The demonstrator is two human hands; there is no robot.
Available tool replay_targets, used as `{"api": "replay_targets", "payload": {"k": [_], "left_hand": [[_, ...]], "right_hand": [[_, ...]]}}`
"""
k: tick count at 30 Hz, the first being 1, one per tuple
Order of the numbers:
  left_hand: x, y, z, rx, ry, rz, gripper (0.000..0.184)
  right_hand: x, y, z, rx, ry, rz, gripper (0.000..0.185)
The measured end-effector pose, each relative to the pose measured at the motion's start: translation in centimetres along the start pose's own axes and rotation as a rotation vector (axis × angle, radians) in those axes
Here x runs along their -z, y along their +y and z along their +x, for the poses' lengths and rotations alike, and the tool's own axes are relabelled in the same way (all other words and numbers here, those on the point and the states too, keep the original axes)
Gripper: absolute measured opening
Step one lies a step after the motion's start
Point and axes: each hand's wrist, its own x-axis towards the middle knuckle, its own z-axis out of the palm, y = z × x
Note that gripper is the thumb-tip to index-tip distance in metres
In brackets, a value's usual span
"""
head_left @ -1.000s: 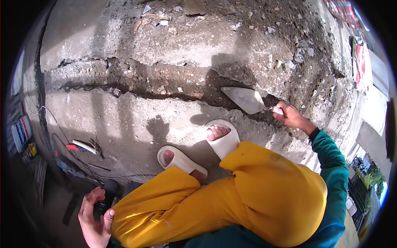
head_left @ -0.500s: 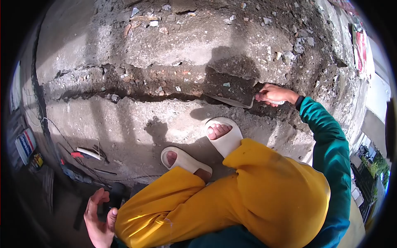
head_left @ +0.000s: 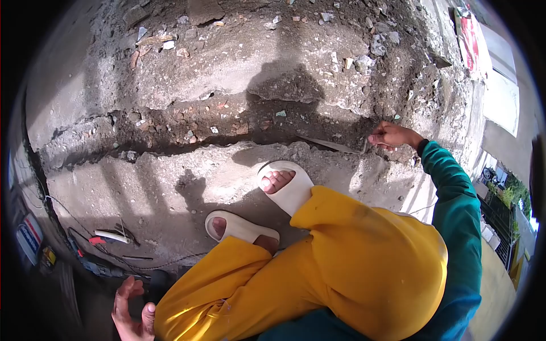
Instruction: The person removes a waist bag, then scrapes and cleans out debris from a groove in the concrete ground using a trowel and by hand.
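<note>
My right hand (head_left: 394, 136) is closed around the handle of a trowel (head_left: 333, 145), most of the handle hidden by the fingers. The thin blade points left, seen nearly edge-on. It lies in the broken trench (head_left: 187, 128), close to the rough near edge. Loose soil and small stone chips line the trench bottom, and my shadow falls over part of it. My left hand (head_left: 132, 312) is beside my bent knee at lower left, fingers apart and holding nothing.
A corded power tool (head_left: 99, 266) lies at left beside a white-and-red object (head_left: 111, 236) and a thin rod (head_left: 137, 258). A printed bag (head_left: 28, 236) stands farther left. Rubble (head_left: 378, 45) covers the ground beyond the trench. A red-and-white sack (head_left: 471, 42) is at upper right.
The view has shifted and turned slightly. My right hand has drawn the trowel rightward along the trench, and the blade now looks thinner. My left hand stays by the knee.
</note>
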Motion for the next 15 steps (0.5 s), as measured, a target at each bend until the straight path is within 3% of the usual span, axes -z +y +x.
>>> {"api": "replay_targets", "payload": {"k": [1, 3, 7, 9, 11, 13, 15], "left_hand": [[-0.1, 0.1, 0.2, -0.021, 0.032, 0.034, 0.062], [-0.2, 0.2, 0.5, -0.044, 0.059, 0.060, 0.063], [-0.4, 0.0, 0.2, -0.044, -0.019, 0.074, 0.063], [0.1, -0.4, 0.0, -0.074, -0.063, 0.055, 0.041], [0.1, -0.3, 0.0, -0.122, -0.068, 0.103, 0.042], [-0.8, -0.4, -0.4, -0.086, -0.005, 0.081, 0.064], [-0.7, -0.3, -0.3, -0.074, -0.026, 0.068, 0.064]], "right_hand": [[-0.8, 0.0, 0.3, -0.004, 0.007, 0.002, 0.049], [-2.8, 0.7, 0.3, 0.245, 0.403, -0.273, 0.050], [-4.1, -0.5, -5.7, 0.242, 0.520, -0.610, 0.033], [-5.6, 0.8, -8.2, 0.189, 0.392, -0.508, 0.034], [-8.1, 1.0, -9.5, 0.137, 0.544, -0.448, 0.030], [-9.6, 2.8, -9.2, 0.251, 0.684, -0.553, 0.033], [-11.1, 3.7, -7.3, 0.225, 0.783, -0.620, 0.036]]}}
